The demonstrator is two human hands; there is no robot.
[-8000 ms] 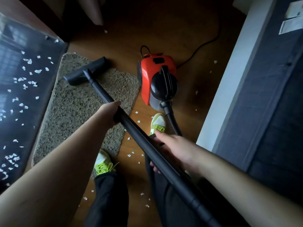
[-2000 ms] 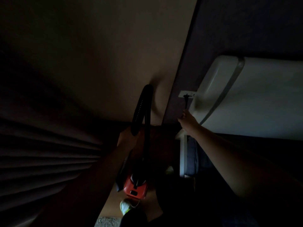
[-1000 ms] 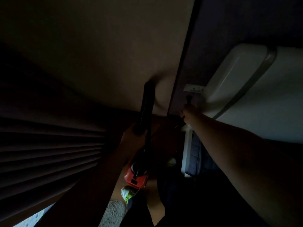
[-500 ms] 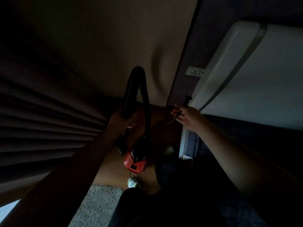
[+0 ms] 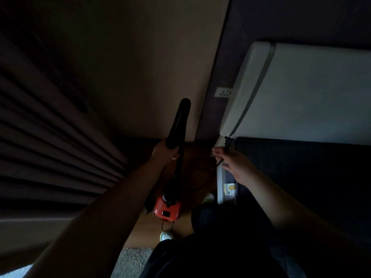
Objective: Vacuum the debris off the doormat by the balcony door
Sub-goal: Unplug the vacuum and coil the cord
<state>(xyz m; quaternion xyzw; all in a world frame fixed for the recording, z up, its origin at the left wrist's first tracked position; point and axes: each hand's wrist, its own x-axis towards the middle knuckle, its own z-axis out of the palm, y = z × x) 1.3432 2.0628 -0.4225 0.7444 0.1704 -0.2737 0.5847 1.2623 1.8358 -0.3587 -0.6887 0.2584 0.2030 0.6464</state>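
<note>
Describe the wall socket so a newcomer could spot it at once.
Find the big white mattress on the right. At its left edge, on the dark wall strip, sits the small white socket plate, above the plug held in the right hand. It is the only white rectangle there.

I am looking into a dim, underexposed room; my arms are showing as dark shapes. Daylight is falling on the white mattress [image 5: 313,93] at right. Wide-angle bending is curving the edges.

Doormat [image 5: 134,262] mostly cut off; debris indiscernible.
</note>
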